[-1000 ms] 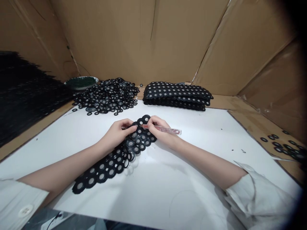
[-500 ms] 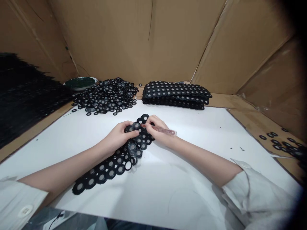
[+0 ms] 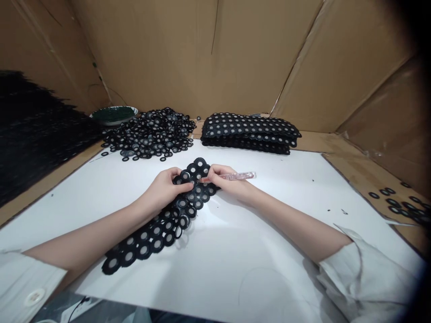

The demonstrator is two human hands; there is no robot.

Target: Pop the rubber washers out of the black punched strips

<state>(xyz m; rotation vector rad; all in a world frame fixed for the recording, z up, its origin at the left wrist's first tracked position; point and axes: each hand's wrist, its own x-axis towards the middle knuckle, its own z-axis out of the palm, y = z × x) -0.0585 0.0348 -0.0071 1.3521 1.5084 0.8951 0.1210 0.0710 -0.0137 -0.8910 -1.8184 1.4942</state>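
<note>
A long strip of joined black rings (image 3: 156,231) with pale centres runs diagonally over the white board, its far end lifted between my hands. My left hand (image 3: 170,186) pinches the strip's left edge, thumb on top and fingers tucked behind. In my right hand (image 3: 224,179) is a slim pinkish, see-through tool with a handle (image 3: 240,176), held like a pen. Its thin tip points left at the rings beside my left thumb; whether it passes into a ring I cannot tell. Some fingers of the right hand are hidden behind the strip's end.
A heap of loose black rings (image 3: 151,134) lies at the back left, near a bowl of dark green bits (image 3: 114,115). Folded ring strips (image 3: 251,132) are stacked at the back. More rings (image 3: 397,204) lie far right; a dark bristly pile (image 3: 40,134) stands left. Cardboard walls (image 3: 188,58) enclose the board.
The tool's handle has swung upward, and my right hand has shifted slightly right. The strip's lifted end has turned a little under my left hand, which keeps its pinch.
</note>
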